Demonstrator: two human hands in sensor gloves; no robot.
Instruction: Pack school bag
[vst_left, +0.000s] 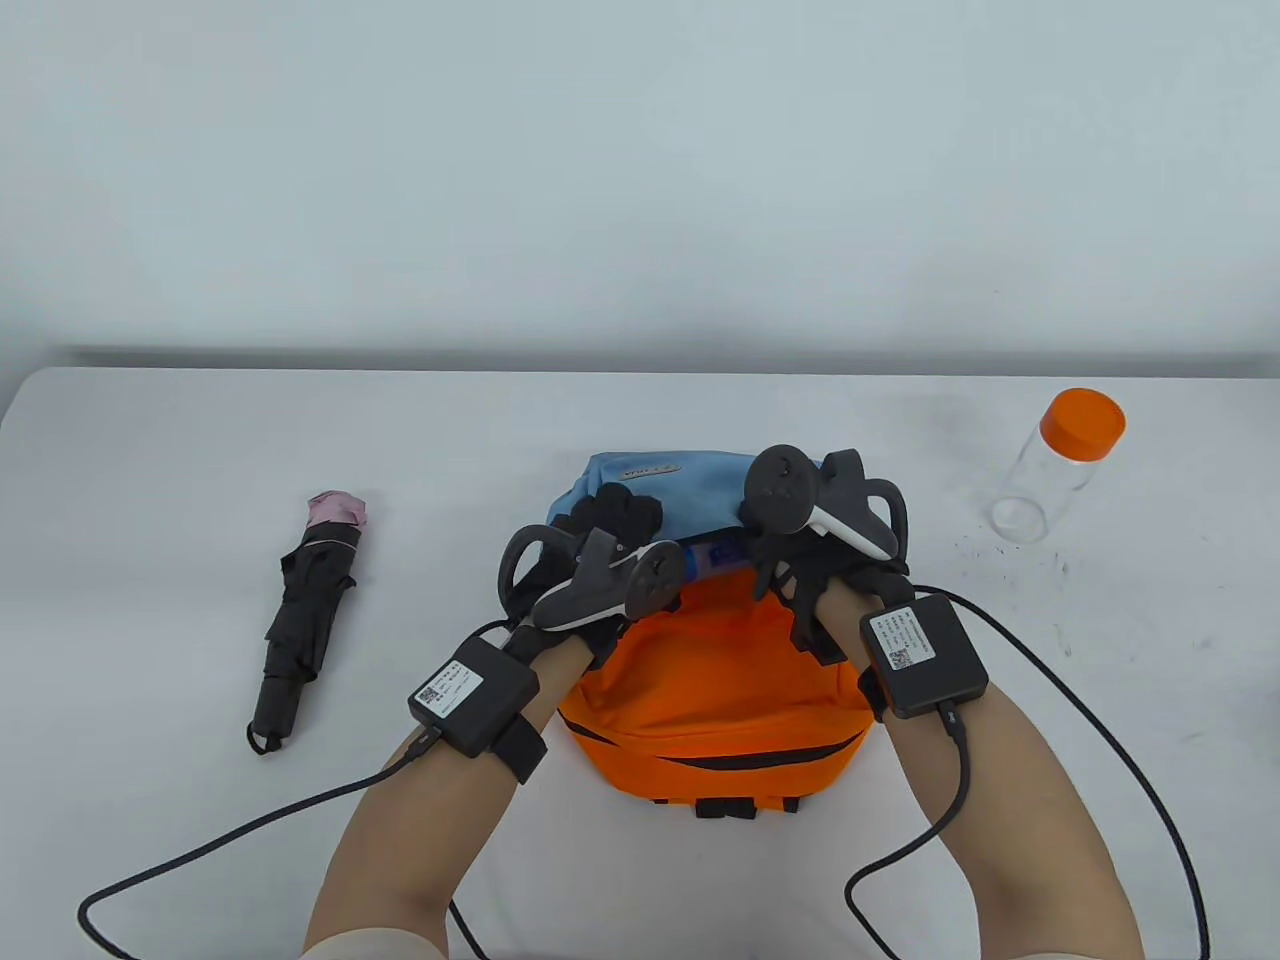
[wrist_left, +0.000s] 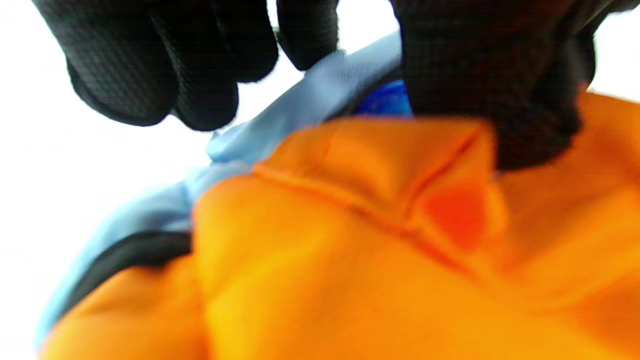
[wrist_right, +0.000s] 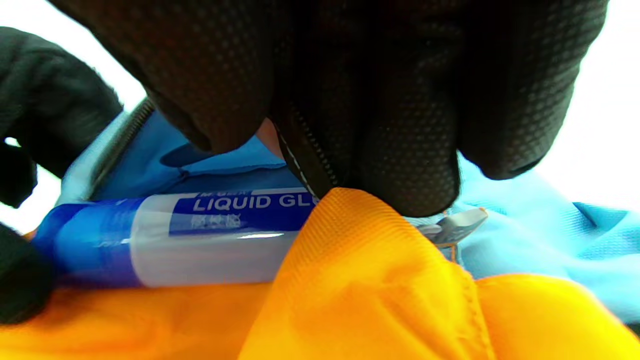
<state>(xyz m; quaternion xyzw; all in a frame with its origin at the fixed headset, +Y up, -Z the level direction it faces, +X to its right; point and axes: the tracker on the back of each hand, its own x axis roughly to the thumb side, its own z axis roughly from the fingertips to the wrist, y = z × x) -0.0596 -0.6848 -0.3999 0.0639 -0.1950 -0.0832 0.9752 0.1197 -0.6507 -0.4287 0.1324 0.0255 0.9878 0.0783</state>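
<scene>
Lying flat on the table (vst_left: 200, 450), the orange bag (vst_left: 715, 690) has its mouth at the far end, where a light blue pouch (vst_left: 660, 495) sticks out. A glue tube (wrist_right: 170, 240) marked "LIQUID GLUE" lies in the mouth of the bag, against the pouch. The left hand (vst_left: 610, 530) pinches the bag's orange rim between thumb and fingers, on the left side of the opening. The right hand (vst_left: 800, 560) pinches the rim and zipper edge on the right side. Only the right wrist view shows the tube's label; the left wrist view shows just its blue tip. A folded black umbrella (vst_left: 305, 620) lies well left of the bag. A clear jar (vst_left: 1060, 465) with an orange lid stands well right of it.
</scene>
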